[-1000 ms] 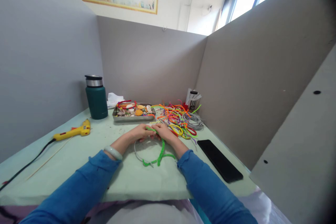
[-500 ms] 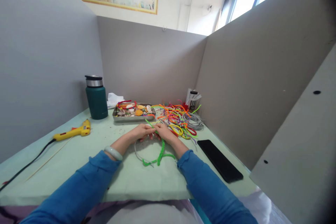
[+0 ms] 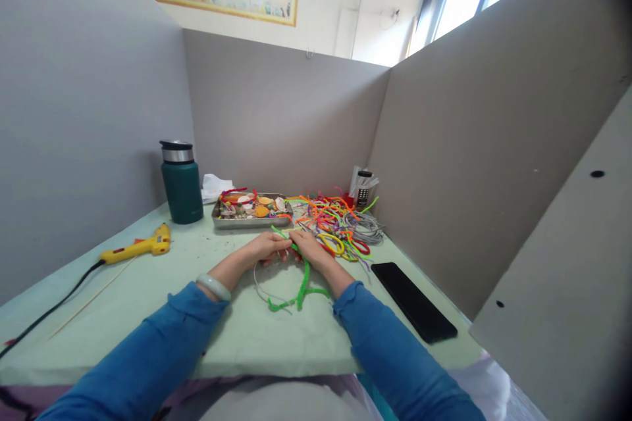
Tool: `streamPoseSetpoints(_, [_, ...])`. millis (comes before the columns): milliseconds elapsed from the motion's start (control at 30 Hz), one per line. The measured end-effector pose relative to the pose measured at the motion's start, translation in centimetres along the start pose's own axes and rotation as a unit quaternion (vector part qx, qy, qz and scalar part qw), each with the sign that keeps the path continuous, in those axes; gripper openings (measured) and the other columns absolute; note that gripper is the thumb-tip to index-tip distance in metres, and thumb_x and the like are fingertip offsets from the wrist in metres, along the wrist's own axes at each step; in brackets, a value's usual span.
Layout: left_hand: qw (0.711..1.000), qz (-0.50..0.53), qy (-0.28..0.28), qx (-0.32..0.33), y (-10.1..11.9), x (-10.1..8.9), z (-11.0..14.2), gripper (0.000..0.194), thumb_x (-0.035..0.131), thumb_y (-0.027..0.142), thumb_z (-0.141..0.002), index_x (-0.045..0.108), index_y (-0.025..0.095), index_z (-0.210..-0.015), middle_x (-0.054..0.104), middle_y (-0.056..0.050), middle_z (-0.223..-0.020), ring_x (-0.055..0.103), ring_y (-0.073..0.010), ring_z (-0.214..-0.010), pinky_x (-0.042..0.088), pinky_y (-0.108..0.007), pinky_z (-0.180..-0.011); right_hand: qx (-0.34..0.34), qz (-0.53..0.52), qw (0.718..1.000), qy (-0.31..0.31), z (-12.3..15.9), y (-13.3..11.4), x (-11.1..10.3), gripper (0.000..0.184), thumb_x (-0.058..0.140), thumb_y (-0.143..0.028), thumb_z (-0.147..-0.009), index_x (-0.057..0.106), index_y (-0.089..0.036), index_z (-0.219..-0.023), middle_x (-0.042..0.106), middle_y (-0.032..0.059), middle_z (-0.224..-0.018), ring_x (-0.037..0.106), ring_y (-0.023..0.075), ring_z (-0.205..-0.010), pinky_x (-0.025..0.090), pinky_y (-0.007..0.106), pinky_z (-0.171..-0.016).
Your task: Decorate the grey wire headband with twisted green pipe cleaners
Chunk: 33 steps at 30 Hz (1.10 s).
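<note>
Both hands meet over the middle of the table, fingers pinched close together. My left hand (image 3: pixel 268 248) is closed on a thin grey wire hoop (image 3: pixel 256 281), whose curve drops below it toward me. My right hand (image 3: pixel 307 247) grips a green pipe cleaner (image 3: pixel 303 279) that is wound along the hoop's right side. One loose green end sticks up past the fingertips at the far side. Other green ends stick out at the near bottom and to the right. The fingertips partly hide where wire and pipe cleaner meet.
Behind my hands lie a metal tray (image 3: pixel 251 224) of shells and beads and a heap of coloured pipe cleaners (image 3: pixel 326 214). A teal bottle (image 3: pixel 182 191) and a yellow glue gun (image 3: pixel 135 250) are at left, a black phone (image 3: pixel 413 302) at right. Grey partitions (image 3: pixel 286 112) enclose the table.
The loose green end, earlier lying flat across the fingers, now points up and away past them. Both hands stay nearly in place with only small finger shifts.
</note>
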State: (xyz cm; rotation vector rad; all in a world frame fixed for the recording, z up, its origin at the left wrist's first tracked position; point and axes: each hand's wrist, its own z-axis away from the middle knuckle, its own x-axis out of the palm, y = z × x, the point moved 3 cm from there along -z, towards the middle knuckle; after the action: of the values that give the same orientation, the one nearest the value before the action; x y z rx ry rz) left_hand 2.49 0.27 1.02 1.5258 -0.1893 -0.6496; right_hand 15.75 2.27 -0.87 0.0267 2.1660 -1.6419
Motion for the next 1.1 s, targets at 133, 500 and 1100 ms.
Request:
streamPoseSetpoints(133, [1.0, 0.014, -0.003, 0.001, -0.11, -0.08, -0.08, 0.042, 0.06, 0.052, -0.071, 0.062, 0.01, -0.07, 0.053, 0.0, -0.051, 0.022, -0.0022, -0.031, 0.023, -0.022, -0.032, -0.006, -0.019, 1.0, -0.006, 0.13, -0.29, 0.03, 0.028, 0.037, -0.036, -0.084, 0.044, -0.018, -0.063, 0.049, -0.0031, -0.053, 0.044, 0.0087, -0.037, 0.031, 0.021, -0.036])
streamPoseSetpoints(500, [1.0, 0.03, -0.008, 0.001, -0.61, -0.27, -0.44, 0.038, 0.059, 0.047, -0.071, 0.063, 0.01, -0.074, 0.058, -0.002, -0.057, 0.022, -0.0021, -0.031, 0.024, -0.021, -0.031, -0.019, -0.024, 1.0, -0.008, 0.1, -0.27, 0.08, 0.023, 0.042, -0.039, -0.083, 0.048, -0.019, -0.073, 0.049, -0.0026, -0.057, 0.047, 0.0099, -0.046, 0.033, 0.02, -0.039])
streamPoseSetpoints(1100, [1.0, -0.021, 0.014, -0.017, 0.15, 0.2, 0.17, 0.029, 0.056, 0.039, -0.074, 0.06, 0.011, -0.067, 0.037, 0.007, -0.038, 0.023, -0.0044, -0.032, 0.022, -0.021, -0.033, -0.048, 0.055, 0.997, 0.006, 0.38, -0.63, -0.06, 0.026, 0.047, -0.038, -0.081, 0.054, -0.016, -0.07, 0.048, -0.0033, -0.056, 0.042, 0.0084, -0.05, 0.032, 0.02, -0.046])
